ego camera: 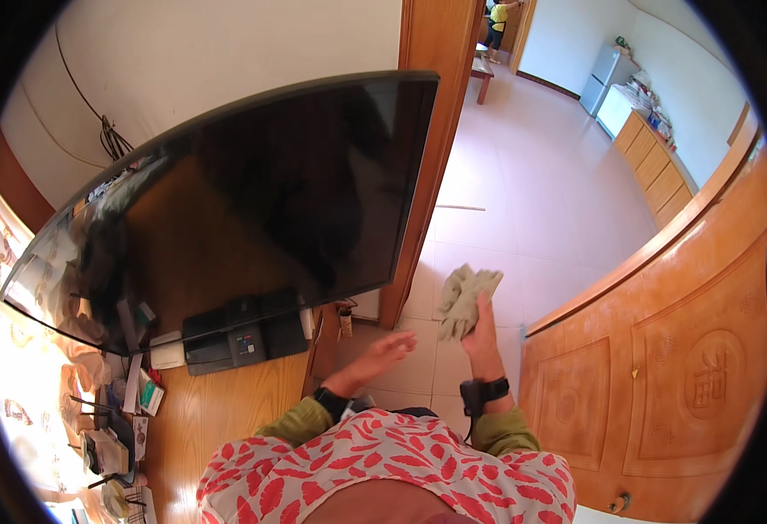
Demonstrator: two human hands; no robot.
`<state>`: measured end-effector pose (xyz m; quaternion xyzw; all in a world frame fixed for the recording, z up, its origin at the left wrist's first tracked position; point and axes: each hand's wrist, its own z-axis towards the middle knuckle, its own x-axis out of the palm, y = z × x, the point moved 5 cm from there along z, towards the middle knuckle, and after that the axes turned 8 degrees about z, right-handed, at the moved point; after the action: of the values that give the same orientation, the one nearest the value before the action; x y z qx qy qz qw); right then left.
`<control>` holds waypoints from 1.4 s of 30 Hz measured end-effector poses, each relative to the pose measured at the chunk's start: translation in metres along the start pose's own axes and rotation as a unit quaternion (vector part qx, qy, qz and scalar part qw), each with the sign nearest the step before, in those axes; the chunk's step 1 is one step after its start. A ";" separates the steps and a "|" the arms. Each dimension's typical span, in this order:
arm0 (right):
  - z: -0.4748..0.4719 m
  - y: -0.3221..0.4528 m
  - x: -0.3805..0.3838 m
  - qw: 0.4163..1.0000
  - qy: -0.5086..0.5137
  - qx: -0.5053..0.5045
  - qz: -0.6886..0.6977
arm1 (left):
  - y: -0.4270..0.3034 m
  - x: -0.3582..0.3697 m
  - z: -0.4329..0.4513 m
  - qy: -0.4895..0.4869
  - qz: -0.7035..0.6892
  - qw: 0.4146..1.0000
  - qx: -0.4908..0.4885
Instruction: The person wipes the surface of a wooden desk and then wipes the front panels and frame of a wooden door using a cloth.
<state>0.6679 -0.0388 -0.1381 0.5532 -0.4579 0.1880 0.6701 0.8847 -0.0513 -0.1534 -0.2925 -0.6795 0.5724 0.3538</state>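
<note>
My right hand [481, 334] grips a crumpled grey-beige cloth [468, 298], held out in front of my body above the tiled floor. The cloth hides most of the fingers. To its left, my left hand [383, 354] is extended with nothing in it, apart from the cloth. Dark bands sit on both wrists. The left hand is nearest to the end of a wooden desk [226, 406], which bears a black printer [246, 344].
A large television [278, 190] with a dark screen stands over the desk. An open wooden door [619, 393] is on the right, beside the doorway frame [422, 164]. Beyond are a refrigerator [602, 82], low cabinets [652, 164] and a person in yellow [498, 18]. A router [118, 432] lies left.
</note>
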 end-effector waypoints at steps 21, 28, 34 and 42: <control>0.170 0.179 0.437 0.398 0.130 -0.781 -0.463 | 0.008 -0.042 -0.050 -0.332 -0.130 0.934 0.038; 0.182 0.115 0.335 0.441 0.187 -0.693 -0.539 | 0.011 -0.041 -0.071 -0.382 -0.145 0.913 0.009; 0.178 0.089 0.271 0.406 0.221 -0.662 -0.590 | 0.005 -0.041 -0.086 -0.399 -0.136 0.907 0.024; 0.167 0.190 0.448 0.280 0.144 -0.785 -0.533 | 0.035 -0.059 -0.096 -0.441 -0.151 0.884 0.035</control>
<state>0.6844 -0.2453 0.3333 -0.1546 0.1155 -0.5842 0.7883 0.9971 -0.0380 -0.1878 0.1091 -0.7808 0.6053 0.1100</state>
